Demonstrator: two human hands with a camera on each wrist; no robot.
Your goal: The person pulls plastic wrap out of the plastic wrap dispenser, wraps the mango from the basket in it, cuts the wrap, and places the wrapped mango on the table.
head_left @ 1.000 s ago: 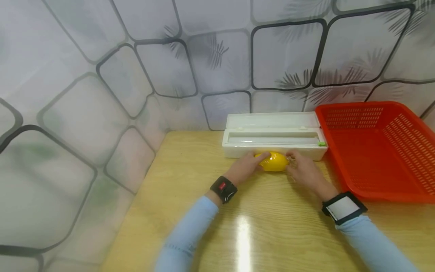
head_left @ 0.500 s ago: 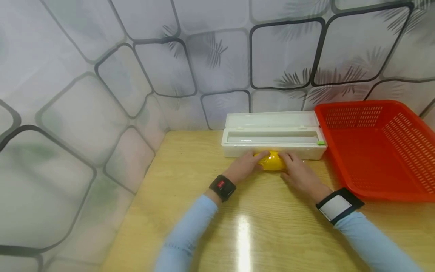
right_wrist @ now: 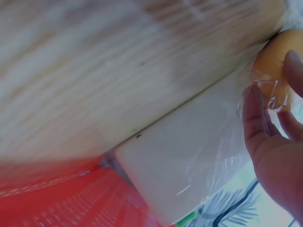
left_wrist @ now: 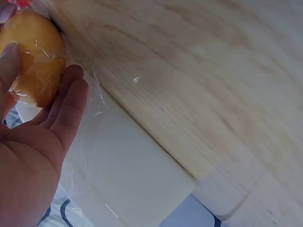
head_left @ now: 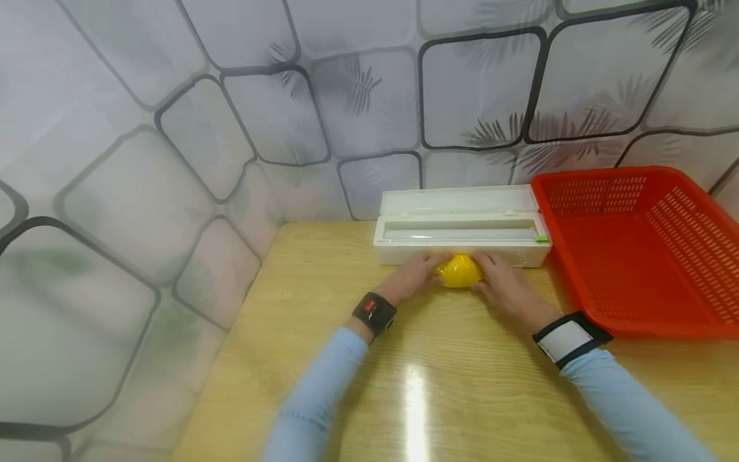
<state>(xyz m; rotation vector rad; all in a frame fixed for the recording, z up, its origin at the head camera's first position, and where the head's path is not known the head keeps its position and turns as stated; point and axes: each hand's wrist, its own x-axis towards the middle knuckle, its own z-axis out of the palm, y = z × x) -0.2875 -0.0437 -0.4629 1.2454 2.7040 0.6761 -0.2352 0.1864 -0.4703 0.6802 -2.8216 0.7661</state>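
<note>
A smooth, oval yellow fruit (head_left: 460,271), mango-like in shape, sits in front of the white cling film dispenser (head_left: 398,253), wrapped in clear film that glints and creases in both wrist views. My left hand (head_left: 412,277) holds the fruit's left end, thumb on one side and fingers curled round the other. From the right, my right hand (head_left: 508,289) grips the opposite end in the same way. Loose film (left_wrist: 97,101) stands out past the left fingertips in the left wrist view. The dispenser's lid (head_left: 458,200) is raised, and a green cutter slide (head_left: 541,239) shows at its right end.
A red perforated basket (head_left: 568,276) stands right of the dispenser, close against its end. Behind both rises a wall with a grey stone-and-leaf pattern (head_left: 369,122). The wooden table (head_left: 323,289) runs under everything.
My right hand has moved left, from the bunched film at the fruit's right end to the fruit itself. The fruit now looks shorter and rounder between the hands.
</note>
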